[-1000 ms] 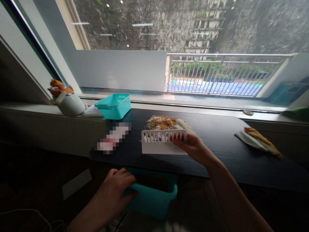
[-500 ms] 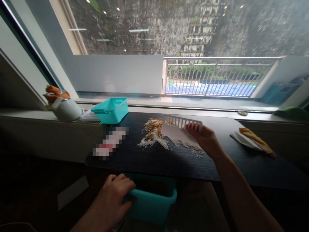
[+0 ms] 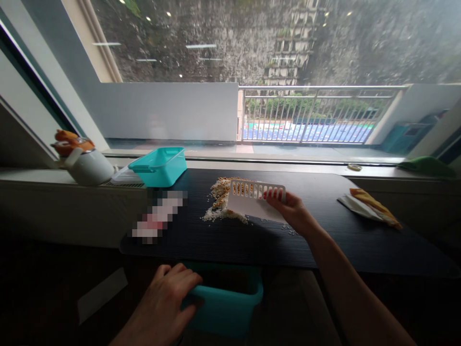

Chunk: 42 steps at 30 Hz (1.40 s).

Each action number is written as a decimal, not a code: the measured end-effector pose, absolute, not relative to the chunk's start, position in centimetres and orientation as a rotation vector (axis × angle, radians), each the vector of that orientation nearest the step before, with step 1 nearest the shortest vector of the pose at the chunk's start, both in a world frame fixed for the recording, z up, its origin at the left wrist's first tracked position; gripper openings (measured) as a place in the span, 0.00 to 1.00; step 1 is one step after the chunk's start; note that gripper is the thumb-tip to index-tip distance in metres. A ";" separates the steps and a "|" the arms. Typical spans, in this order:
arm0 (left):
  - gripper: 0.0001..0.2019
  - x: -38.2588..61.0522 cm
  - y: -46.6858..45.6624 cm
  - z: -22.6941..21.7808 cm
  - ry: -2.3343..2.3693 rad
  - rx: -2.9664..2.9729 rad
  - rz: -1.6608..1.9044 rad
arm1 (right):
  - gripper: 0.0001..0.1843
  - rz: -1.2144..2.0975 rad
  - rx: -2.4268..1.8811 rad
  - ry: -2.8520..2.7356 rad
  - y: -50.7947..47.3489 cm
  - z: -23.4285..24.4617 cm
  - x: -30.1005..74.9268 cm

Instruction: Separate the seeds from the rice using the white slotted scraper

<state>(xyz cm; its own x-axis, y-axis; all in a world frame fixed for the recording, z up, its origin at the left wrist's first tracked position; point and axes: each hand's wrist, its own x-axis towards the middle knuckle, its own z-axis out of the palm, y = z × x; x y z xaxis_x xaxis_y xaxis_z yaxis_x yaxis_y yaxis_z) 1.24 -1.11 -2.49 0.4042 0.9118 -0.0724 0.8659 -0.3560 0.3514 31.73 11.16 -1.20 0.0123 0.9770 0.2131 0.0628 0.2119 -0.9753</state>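
Observation:
My right hand (image 3: 291, 207) grips the right end of a white slotted plastic divider (image 3: 248, 204), its row of slots along the upper edge. Behind and to the left of the divider lies a pile of white rice and yellow corn kernels (image 3: 219, 199) on the dark table (image 3: 173, 240). A few white grains are scattered near my right fingers. My left hand (image 3: 178, 293) is closed around the left rim of a turquoise bin (image 3: 230, 300), held just below the table's front edge. Shadow hides what the bin contains.
Another turquoise basket (image 3: 163, 168) stands at the table's back left, near a grey pot (image 3: 90, 166) on the sill. A pixelated patch (image 3: 158, 218) covers something on the left. A yellow and white packet (image 3: 370, 209) lies at the right. The window runs behind.
My right hand has moved the divider left and slightly toward me, and rice that lay along its lower edge is now mostly out of sight. My left hand stays on the bin; the view has shifted slightly.

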 end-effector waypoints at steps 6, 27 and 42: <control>0.09 1.4 -1.0 -2.6 1.533 2.357 0.201 | 0.18 1.035 -1.071 -1.316 9.4 -0.7 31.0; 0.09 1.7 -1.0 -2.3 1.559 2.353 0.130 | 0.18 0.926 -1.111 -1.407 7.5 -0.2 32.0; 0.07 1.5 -1.2 -2.2 1.544 2.341 0.150 | 0.16 1.029 -1.083 -1.451 6.7 0.2 31.6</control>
